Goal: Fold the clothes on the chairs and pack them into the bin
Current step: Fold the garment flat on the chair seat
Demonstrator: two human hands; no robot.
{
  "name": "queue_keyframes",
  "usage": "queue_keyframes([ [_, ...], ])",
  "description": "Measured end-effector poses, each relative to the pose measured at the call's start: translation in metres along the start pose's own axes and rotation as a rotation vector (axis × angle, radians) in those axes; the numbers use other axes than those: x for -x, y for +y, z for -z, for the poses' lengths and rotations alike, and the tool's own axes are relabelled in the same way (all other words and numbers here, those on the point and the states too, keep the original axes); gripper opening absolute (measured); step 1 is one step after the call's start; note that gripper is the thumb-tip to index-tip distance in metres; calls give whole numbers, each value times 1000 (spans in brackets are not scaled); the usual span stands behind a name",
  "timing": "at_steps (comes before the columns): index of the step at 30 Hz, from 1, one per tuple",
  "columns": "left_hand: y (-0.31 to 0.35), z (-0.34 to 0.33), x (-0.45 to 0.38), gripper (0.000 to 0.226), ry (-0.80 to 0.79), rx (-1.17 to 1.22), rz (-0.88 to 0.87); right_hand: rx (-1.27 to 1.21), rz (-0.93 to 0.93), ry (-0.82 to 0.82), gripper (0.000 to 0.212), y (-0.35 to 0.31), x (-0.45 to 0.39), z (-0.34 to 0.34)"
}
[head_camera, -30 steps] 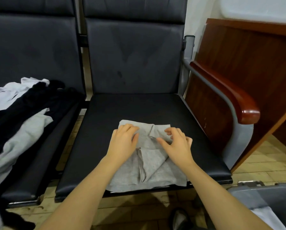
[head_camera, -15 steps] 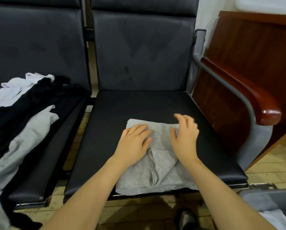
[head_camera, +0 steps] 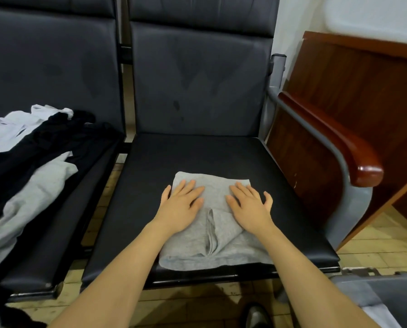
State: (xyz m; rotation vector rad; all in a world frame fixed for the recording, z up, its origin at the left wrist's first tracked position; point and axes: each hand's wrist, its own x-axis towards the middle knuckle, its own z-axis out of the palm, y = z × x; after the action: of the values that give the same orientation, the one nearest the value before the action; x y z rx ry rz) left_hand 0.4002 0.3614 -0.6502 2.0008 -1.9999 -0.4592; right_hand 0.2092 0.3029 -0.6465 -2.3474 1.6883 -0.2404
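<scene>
A folded grey garment lies near the front of the black chair seat. My left hand presses flat on its left half, fingers straight. My right hand lies flat on its right half, fingers spread. On the left chair rests a pile of unfolded clothes: a white one, a black one and a grey one. The grey bin shows at the bottom right corner with a pale cloth inside.
A red-brown wooden armrest on a grey frame borders the seat's right side. A wooden desk panel stands behind it. A dark shoe is on the tiled floor below the seat.
My right hand let go of the garment's top right corner and now lies flat on it. My left hand slid slightly left. The far edge of the garment is now smooth.
</scene>
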Motion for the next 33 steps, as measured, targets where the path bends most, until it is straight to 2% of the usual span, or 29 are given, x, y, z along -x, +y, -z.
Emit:
queue_keyframes([
  [2,-2,5,11,47,-23,-15,-30,-128,75,66,36,-2,8,4],
  [5,-3,10,35,50,-50,-129,-122,-297,199,29,24,-13,27,11],
  [8,0,9,58,57,-117,-211,-151,-363,262,-14,25,-22,44,16],
  [12,2,8,77,59,-138,-259,-161,-332,165,-10,39,-29,55,14],
  [13,3,8,81,61,-129,-271,-169,-328,140,-5,37,-30,58,13],
  [16,4,5,90,78,-105,-318,-194,-284,165,31,5,-30,61,15],
  [18,6,5,94,88,-83,-331,-218,-398,155,64,5,-27,63,23],
  [21,13,6,92,73,-33,-312,-261,-576,151,157,5,-12,71,36],
  [24,22,2,90,54,-23,-176,-317,-592,141,186,9,9,85,44],
  [27,29,-3,92,54,-66,-79,-389,-448,92,233,7,23,98,44],
  [29,32,-3,93,51,-64,-46,-410,-277,71,279,16,21,102,44],
  [33,37,-2,90,35,78,-18,-375,-183,120,262,20,6,98,33],
])
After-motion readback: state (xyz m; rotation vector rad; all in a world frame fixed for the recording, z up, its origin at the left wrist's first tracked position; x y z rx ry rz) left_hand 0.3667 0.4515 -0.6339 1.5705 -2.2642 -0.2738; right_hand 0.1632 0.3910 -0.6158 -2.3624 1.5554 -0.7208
